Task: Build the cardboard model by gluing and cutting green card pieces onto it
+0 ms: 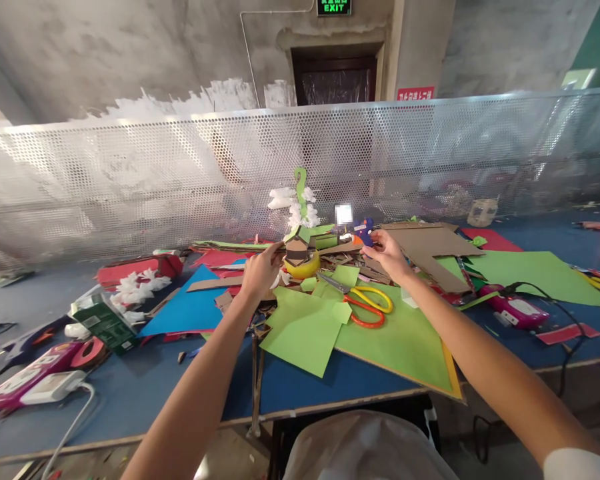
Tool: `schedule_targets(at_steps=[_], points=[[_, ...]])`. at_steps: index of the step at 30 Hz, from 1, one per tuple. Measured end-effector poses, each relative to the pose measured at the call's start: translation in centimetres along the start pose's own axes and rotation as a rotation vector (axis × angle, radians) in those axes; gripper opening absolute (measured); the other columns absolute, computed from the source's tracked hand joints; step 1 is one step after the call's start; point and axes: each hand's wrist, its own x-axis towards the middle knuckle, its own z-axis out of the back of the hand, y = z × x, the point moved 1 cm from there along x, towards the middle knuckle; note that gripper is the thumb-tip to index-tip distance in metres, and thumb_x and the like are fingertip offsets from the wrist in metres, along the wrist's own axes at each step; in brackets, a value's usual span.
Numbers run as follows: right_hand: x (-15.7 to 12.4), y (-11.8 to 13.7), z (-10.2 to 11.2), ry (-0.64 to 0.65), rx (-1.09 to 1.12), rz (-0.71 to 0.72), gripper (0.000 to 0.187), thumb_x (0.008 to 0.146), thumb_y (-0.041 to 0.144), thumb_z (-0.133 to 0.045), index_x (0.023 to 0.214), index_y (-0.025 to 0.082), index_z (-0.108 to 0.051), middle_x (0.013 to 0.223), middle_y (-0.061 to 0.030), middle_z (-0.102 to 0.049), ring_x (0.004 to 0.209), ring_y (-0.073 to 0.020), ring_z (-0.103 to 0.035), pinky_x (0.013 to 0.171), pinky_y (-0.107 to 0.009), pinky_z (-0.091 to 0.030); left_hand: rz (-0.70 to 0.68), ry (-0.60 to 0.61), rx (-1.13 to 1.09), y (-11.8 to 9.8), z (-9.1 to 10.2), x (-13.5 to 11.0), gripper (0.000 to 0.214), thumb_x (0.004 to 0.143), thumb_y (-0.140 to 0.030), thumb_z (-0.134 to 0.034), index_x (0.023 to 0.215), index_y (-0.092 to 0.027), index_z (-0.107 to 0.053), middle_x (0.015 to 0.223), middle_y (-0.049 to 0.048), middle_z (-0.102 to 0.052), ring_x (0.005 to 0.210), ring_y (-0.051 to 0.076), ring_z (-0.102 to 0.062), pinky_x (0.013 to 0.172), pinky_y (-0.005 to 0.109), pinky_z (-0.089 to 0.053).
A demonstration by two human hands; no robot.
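Note:
At the middle of the table stands a small cardboard house [298, 252] with a green paper roof, set on a yellow round base [303, 267]. White crumpled tufts [297, 215] and a curled green paper strip [301, 187] rise behind it. The fingers of my left hand [263, 272] close on the left edge of the house's roof. My right hand [387, 257] grips a blue hot glue gun [364, 230], whose orange nozzle end points left towards the house. Orange-and-yellow-handled scissors [365, 303] lie between my forearms on green paper [305, 327].
Cardboard pieces [425, 247] and paper scraps crowd around the house. To the left are blue card [187, 307], a green box [104, 323] and a magenta power strip [40, 373]. Another magenta power strip [515, 310] lies right. A perforated metal screen [180, 180] borders the back.

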Motion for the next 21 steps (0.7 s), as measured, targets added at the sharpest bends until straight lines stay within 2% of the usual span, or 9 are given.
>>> schedule_targets(at_steps=[3, 7, 9, 11, 14, 16, 18, 21], points=[[-0.7, 1.5, -0.2, 0.131, 0.003, 0.037, 0.046, 0.079, 0.054, -0.079, 0.107, 0.024, -0.057, 0.09, -0.0013, -0.062, 0.079, -0.0185, -0.063, 0.079, -0.035, -0.055, -0.022, 0.022, 0.011, -0.6, -0.6, -0.1, 0.046, 0.099, -0.026, -0.054, 0.143, -0.028, -0.067, 0.109, 0.0107, -0.083, 0.101, 0.034, -0.078, 0.083, 0.033, -0.051], [-1.6, 2.6, -0.4, 0.263, 0.054, 0.028, 0.034, 0.088, 0.053, -0.073, 0.098, 0.023, -0.06, 0.079, -0.0016, -0.06, 0.074, -0.0192, -0.058, 0.074, -0.035, -0.051, -0.058, 0.058, -0.015, -1.6, -1.3, -0.4, 0.044, 0.1, -0.028, -0.053, 0.141, -0.026, -0.068, 0.106, 0.0102, -0.083, 0.101, 0.033, -0.078, 0.082, 0.032, -0.051], [-2.0, 3.0, -0.6, 0.297, 0.086, 0.032, 0.034, 0.089, 0.054, -0.069, 0.099, 0.023, -0.06, 0.081, -0.003, -0.059, 0.076, -0.0202, -0.058, 0.077, -0.036, -0.052, -0.07, 0.069, -0.032, -2.1, -1.5, -0.5, 0.044, 0.101, -0.029, -0.052, 0.141, -0.025, -0.068, 0.108, 0.0105, -0.083, 0.103, 0.033, -0.078, 0.082, 0.032, -0.052], [-2.3, 3.4, -0.9, 0.325, 0.089, 0.038, 0.039, 0.088, 0.056, -0.068, 0.109, 0.024, -0.061, 0.085, -0.0038, -0.059, 0.079, -0.021, -0.058, 0.078, -0.037, -0.052, -0.079, 0.071, -0.038, -2.5, -1.6, -0.6, 0.043, 0.101, -0.03, -0.052, 0.141, -0.025, -0.068, 0.109, 0.0108, -0.083, 0.104, 0.033, -0.078, 0.082, 0.032, -0.052], [-2.7, 4.1, -1.2, 0.335, 0.036, 0.047, 0.048, 0.089, 0.057, -0.069, 0.124, 0.026, -0.058, 0.083, -0.0016, -0.056, 0.074, -0.0196, -0.054, 0.072, -0.035, -0.049, -0.111, 0.075, -0.02, -3.2, -1.6, -0.7, 0.044, 0.1, -0.028, -0.053, 0.142, -0.025, -0.068, 0.11, 0.0107, -0.083, 0.101, 0.032, -0.078, 0.081, 0.032, -0.052], [-3.0, 4.5, -1.3, 0.319, -0.059, 0.06, 0.043, 0.092, 0.06, -0.066, 0.117, 0.025, -0.06, 0.075, 0.0009, -0.05, 0.066, -0.0178, -0.049, 0.065, -0.032, -0.044, -0.119, 0.082, 0.007, -3.7, -1.5, -0.8, 0.046, 0.1, -0.027, -0.052, 0.143, -0.024, -0.067, 0.108, 0.0112, -0.083, 0.099, 0.033, -0.078, 0.081, 0.032, -0.053], [-3.3, 4.9, -1.4, 0.29, -0.202, 0.081, 0.042, 0.094, 0.064, -0.062, 0.101, 0.023, -0.062, 0.069, 0.0017, -0.045, 0.061, -0.0166, -0.044, 0.059, -0.031, -0.039, -0.105, 0.09, 0.041, -4.1, -1.3, -1.0, 0.046, 0.1, -0.027, -0.052, 0.144, -0.023, -0.067, 0.106, 0.0123, -0.083, 0.098, 0.033, -0.078, 0.081, 0.033, -0.053], [-3.5, 5.3, -1.6, 0.218, -0.401, 0.192, 0.045, 0.097, 0.066, -0.057, 0.085, 0.022, -0.059, 0.066, -0.0003, -0.048, 0.062, -0.0182, -0.048, 0.059, -0.032, -0.038, -0.082, 0.105, 0.083, -4.8, -0.9, -1.1, 0.046, 0.1, -0.028, -0.052, 0.145, -0.023, -0.066, 0.109, 0.0132, -0.082, 0.098, 0.032, -0.078, 0.083, 0.032, -0.054]])
